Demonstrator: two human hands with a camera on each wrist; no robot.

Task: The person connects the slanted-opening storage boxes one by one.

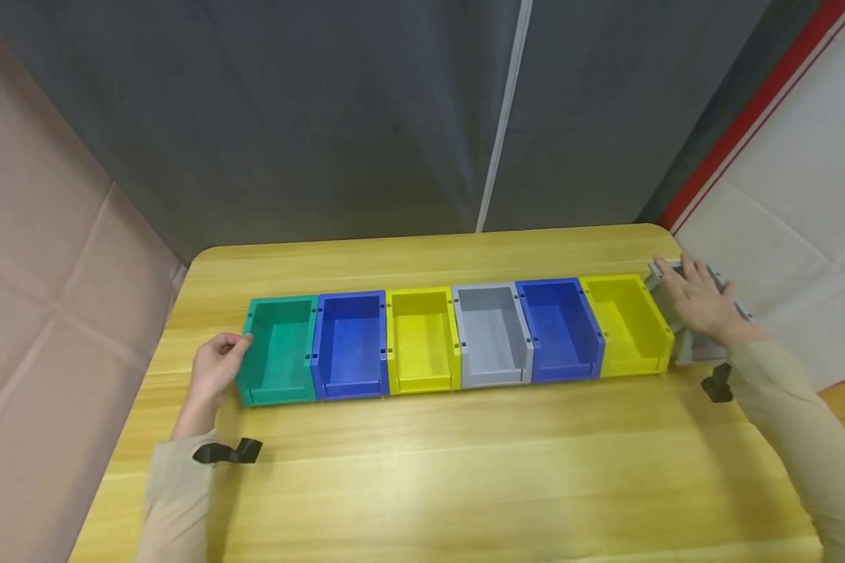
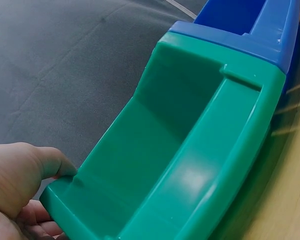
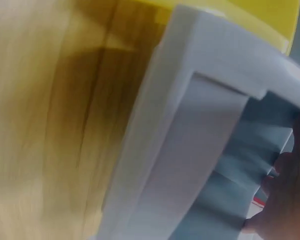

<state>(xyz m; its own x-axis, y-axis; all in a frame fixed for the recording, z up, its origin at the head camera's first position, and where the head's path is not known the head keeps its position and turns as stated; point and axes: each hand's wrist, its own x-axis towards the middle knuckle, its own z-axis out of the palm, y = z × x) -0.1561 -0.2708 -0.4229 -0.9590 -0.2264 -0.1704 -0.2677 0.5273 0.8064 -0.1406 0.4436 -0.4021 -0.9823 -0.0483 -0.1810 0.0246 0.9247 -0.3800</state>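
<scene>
Seven open-front plastic storage bins line up across a wooden table. At the left end my left hand (image 1: 218, 363) pinches the side wall of the green bin (image 2: 160, 135), thumb on the rim and other fingers outside it. Beside it stand a blue bin (image 1: 352, 344), a yellow bin (image 1: 424, 340), a grey bin (image 1: 493, 335), a second blue bin (image 1: 559, 332) and a second yellow bin (image 1: 627, 324). My right hand (image 1: 704, 301) lies over the grey bin (image 3: 205, 115) at the right end, fingers extended across its top. That bin sits at an angle to the row and is partly hidden.
The wooden table (image 1: 465, 469) stretches in front of the row. A dark grey curtain (image 1: 324, 117) hangs behind it. A pale padded wall (image 1: 42, 274) flanks the left side, a white panel (image 1: 803, 180) the right. Black straps (image 1: 228, 451) show at both wrists.
</scene>
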